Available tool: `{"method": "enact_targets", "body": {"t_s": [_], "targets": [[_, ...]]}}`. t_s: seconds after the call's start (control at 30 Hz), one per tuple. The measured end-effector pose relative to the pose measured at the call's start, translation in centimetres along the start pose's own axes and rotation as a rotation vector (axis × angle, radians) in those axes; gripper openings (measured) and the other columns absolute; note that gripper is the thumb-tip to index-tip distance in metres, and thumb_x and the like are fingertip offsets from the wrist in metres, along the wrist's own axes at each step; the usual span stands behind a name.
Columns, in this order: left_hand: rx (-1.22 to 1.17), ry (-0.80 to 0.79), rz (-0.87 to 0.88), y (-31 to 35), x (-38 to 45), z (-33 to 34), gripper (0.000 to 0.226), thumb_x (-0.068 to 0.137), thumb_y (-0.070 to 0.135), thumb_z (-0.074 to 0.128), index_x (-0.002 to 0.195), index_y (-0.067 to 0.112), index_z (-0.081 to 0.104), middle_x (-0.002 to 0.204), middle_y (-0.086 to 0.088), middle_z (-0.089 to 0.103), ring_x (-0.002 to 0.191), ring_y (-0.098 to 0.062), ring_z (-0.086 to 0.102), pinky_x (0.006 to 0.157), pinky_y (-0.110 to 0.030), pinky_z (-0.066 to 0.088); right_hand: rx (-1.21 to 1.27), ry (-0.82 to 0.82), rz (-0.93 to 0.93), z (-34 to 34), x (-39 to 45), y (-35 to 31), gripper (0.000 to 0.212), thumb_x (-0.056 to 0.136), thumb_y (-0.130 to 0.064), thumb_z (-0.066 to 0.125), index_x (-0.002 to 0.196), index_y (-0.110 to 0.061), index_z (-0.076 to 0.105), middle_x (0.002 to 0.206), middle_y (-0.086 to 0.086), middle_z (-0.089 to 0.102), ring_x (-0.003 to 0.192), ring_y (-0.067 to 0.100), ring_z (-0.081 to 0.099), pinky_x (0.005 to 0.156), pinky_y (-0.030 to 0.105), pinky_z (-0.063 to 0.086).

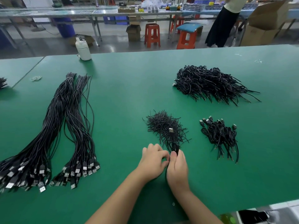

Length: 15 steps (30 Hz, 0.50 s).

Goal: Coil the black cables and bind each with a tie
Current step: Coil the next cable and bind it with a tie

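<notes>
A coiled black cable (174,143), its USB plug pointing away from me, is held low at the table's middle. My right hand (178,170) grips the coil's near end. My left hand (152,160) pinches at the same spot, apparently a tie, though the tie itself is too small to make out. Just beyond lies a heap of loose black ties (161,124). Two long bundles of straight black cables (64,126) with USB plugs lie at the left. A small pile of bound coils (220,136) sits at the right, a large pile of bound coils (208,84) farther back.
The green table (129,94) carries a white bottle (83,49) at its far edge and loose rubber bands (36,78) at the far left. Beyond it are red stools (152,35), cardboard boxes, other benches and a standing person (224,21).
</notes>
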<state>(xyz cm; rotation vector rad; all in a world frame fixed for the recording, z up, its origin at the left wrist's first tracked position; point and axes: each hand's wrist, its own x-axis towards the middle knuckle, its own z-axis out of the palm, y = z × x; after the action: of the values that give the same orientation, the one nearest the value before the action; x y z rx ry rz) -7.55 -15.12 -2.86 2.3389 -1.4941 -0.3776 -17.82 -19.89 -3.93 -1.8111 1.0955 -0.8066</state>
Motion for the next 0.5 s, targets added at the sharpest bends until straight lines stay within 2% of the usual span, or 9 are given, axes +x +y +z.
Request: {"method": "enact_targets", "body": {"t_s": [0.1,0.17,0.3,0.4,0.5], "targets": [[0.078,0.024,-0.028,0.7,-0.2,0.4,0.016,0.098,0.035,0.043,0.087,0.032,0.054,0.104,0.002,0.051,0.101,-0.023,0.041,0.085,-0.036,0.033,-0.047,-0.023,-0.041,0.1,0.0,0.0,0.031,0.104,-0.021,0.036,0.093,0.003,0.052,0.087,0.009,0.05,0.08,0.025,0.046,0.075,0.038,0.036],[0.119,0.11,-0.109,0.0,0.1,-0.2,0.015,0.098,0.034,0.046,0.088,0.029,0.056,0.101,0.0,0.056,0.099,-0.024,0.048,0.083,-0.037,0.038,-0.066,-0.034,-0.078,0.1,-0.1,-0.1,0.024,0.103,-0.016,0.039,0.089,0.0,0.051,0.084,0.007,0.049,0.076,0.026,0.045,0.073,0.039,0.035],[-0.196,0.347,-0.358,-4.4,0.4,-1.8,0.008,0.097,0.022,0.056,0.089,0.023,0.057,0.093,0.0,0.064,0.096,-0.023,0.054,0.081,-0.036,0.044,-0.182,-0.094,-0.104,0.2,0.0,0.2,0.022,0.103,-0.019,0.039,0.086,-0.007,0.048,0.078,0.008,0.054,0.075,0.032,0.052,0.069,0.043,0.039],[-0.311,0.436,-0.39,-6.3,-0.1,-1.5,0.013,0.095,0.014,0.058,0.103,0.015,0.069,0.1,-0.001,0.068,0.102,-0.021,0.056,0.088,-0.034,0.043,-0.282,-0.161,-0.128,0.2,-0.1,0.0,0.025,0.104,-0.026,0.035,0.082,-0.014,0.041,0.068,0.001,0.049,0.066,0.03,0.051,0.064,0.043,0.039],[-0.288,0.443,-0.357,-6.7,-0.2,-0.9,0.022,0.096,0.016,0.058,0.113,0.016,0.072,0.102,0.0,0.069,0.104,-0.02,0.056,0.087,-0.031,0.042,-0.405,-0.266,-0.125,0.4,0.5,-0.8,0.026,0.105,-0.033,0.03,0.085,-0.019,0.039,0.072,-0.002,0.056,0.072,0.029,0.057,0.067,0.041,0.041]]}}
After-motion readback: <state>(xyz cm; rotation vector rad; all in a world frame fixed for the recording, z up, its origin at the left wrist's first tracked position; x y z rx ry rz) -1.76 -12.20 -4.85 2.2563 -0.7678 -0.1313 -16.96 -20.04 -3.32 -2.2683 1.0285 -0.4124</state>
